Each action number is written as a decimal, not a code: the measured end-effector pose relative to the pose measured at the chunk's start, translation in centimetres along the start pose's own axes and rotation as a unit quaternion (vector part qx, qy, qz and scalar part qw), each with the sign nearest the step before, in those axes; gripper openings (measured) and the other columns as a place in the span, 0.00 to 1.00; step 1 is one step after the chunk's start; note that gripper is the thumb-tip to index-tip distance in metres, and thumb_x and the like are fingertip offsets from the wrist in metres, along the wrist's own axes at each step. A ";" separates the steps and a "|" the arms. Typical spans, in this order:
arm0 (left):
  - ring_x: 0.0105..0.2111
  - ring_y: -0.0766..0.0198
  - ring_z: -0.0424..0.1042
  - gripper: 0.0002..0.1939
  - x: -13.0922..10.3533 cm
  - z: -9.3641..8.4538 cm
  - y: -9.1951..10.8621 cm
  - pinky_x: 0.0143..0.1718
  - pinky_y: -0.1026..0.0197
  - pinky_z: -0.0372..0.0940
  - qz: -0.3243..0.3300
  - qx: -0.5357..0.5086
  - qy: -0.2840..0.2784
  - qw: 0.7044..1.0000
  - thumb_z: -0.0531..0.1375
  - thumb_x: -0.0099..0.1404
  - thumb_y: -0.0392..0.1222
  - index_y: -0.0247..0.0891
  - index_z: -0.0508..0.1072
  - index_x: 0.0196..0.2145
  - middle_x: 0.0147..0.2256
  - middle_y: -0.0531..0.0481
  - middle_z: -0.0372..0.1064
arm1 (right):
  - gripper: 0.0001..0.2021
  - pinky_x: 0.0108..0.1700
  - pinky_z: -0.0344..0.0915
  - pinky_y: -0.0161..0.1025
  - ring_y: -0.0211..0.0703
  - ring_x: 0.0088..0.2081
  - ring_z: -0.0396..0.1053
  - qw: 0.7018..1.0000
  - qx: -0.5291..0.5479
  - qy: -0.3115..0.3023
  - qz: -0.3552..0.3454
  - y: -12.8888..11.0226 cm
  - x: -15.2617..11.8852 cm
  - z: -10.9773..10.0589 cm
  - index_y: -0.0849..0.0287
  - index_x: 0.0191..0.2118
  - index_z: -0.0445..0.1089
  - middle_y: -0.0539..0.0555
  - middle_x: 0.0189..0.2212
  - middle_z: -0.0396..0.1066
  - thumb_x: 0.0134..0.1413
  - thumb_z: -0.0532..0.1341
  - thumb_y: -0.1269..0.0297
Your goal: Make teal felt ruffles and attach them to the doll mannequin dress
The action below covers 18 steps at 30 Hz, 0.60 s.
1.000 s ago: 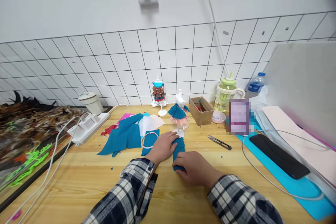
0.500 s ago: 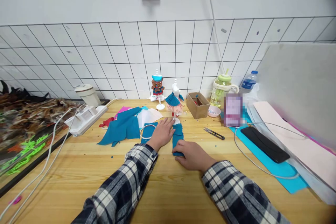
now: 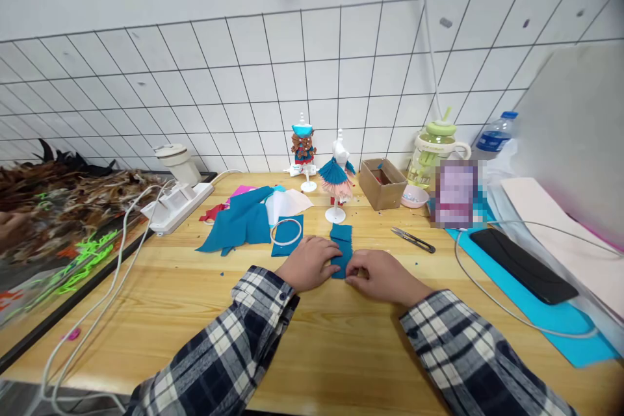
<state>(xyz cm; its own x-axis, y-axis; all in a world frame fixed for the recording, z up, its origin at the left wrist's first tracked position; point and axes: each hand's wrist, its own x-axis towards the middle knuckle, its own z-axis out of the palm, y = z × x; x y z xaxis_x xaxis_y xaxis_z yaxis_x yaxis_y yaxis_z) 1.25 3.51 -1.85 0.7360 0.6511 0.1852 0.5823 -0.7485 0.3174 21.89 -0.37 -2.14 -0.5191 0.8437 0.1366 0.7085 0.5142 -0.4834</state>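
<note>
Cloth strip (image 3: 344, 252) lies between left hand (image 3: 311, 264) and right hand (image 3: 379, 275)

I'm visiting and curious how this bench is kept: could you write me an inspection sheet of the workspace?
Surface: wooden table, dotted with small scraps.
Job's things: blue cloth piece, in front of a dressed mannequin.
Clutter: snips, cardboard box, drinking jug.
Hands: left hand rests on the cloth piece; right hand is at its right edge, grip unclear.
Cables: white cables at left beside a power strip.
Surroundings: white tiled wall behind.
</note>
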 end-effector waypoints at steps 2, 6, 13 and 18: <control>0.51 0.54 0.66 0.15 0.1 0.0 -0.4 0.51 0.53 0.55 -0.012 -0.010 -0.002 1.000 0.60 0.62 0.45 0.44 0.73 0.47 0.50 0.48 0.71 | 0.05 0.36 0.59 0.35 0.40 0.36 0.69 0.999 -0.030 -0.015 0.002 -0.2 -0.1 0.1 0.53 0.35 0.74 0.49 0.33 0.74 0.53 0.61 0.63; 0.47 0.55 0.67 0.13 -0.3 -0.5 -0.2 0.49 0.54 0.57 -0.023 -0.019 0.019 0.999 0.60 0.62 0.45 0.43 0.74 0.44 0.45 0.48 0.74 | 0.05 0.35 0.57 0.36 0.41 0.36 0.70 0.995 -0.095 -0.034 0.012 -0.5 0.0 0.2 0.54 0.35 0.74 0.50 0.34 0.73 0.55 0.60 0.62; 0.38 0.57 0.70 0.06 -1.5 -0.3 2.5 0.40 0.56 0.59 -0.039 -0.023 -0.027 0.999 0.61 0.61 0.43 0.44 0.77 0.36 0.36 0.50 0.75 | 0.04 0.32 0.54 0.36 0.41 0.34 0.69 0.990 -0.128 -0.053 0.005 -0.7 0.2 -0.3 0.54 0.34 0.72 0.50 0.33 0.73 0.55 0.59 0.64; 0.37 0.56 0.70 0.08 -1.1 0.3 2.8 0.39 0.55 0.59 -0.047 0.000 -0.032 0.998 0.57 0.63 0.39 0.43 0.77 0.33 0.33 0.48 0.75 | 0.06 0.32 0.54 0.36 0.42 0.35 0.70 0.990 -0.133 -0.050 0.021 -0.7 0.2 -0.2 0.54 0.36 0.72 0.50 0.33 0.74 0.57 0.58 0.63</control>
<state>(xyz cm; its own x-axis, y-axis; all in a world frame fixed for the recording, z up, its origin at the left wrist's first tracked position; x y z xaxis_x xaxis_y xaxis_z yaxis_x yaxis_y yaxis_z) 2.18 0.60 -1.47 0.6985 0.7093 0.0948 0.6502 -0.6845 0.3298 21.40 -0.48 -1.61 -0.5220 0.8525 0.0292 0.8242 0.5129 -0.2401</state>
